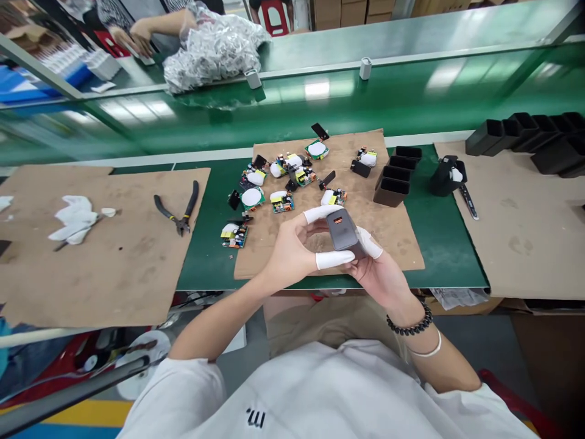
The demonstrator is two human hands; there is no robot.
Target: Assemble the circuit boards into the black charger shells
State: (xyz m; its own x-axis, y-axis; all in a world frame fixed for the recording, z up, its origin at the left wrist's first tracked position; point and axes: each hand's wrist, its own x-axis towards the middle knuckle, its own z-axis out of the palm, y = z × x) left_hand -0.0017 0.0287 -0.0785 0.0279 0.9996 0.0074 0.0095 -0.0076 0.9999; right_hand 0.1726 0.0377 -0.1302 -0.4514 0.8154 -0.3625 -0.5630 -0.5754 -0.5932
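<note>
A dark grey charger housing point(343, 230) with a small orange port slot is held above the front of the brown cardboard mat. My left hand point(297, 244), its thumb and a finger in white finger cots, grips it from the left side. Around its right and underside, my right hand point(377, 268) is closed, also wearing white cots. Behind them on the cardboard point(365, 235) lie several small circuit boards point(282, 201) with white, yellow and green parts, some with black end pieces attached. A row of open black housings point(393, 183) stands at the right of the boards.
Pliers point(180, 213) and a white cloth point(75, 219) lie on the left cardboard. A black container point(448, 175), a craft knife point(468, 201) and more black housings point(516, 134) are at right. Beyond the green partition are bagged plastic wrap point(219, 49) and a person's hands point(137, 38).
</note>
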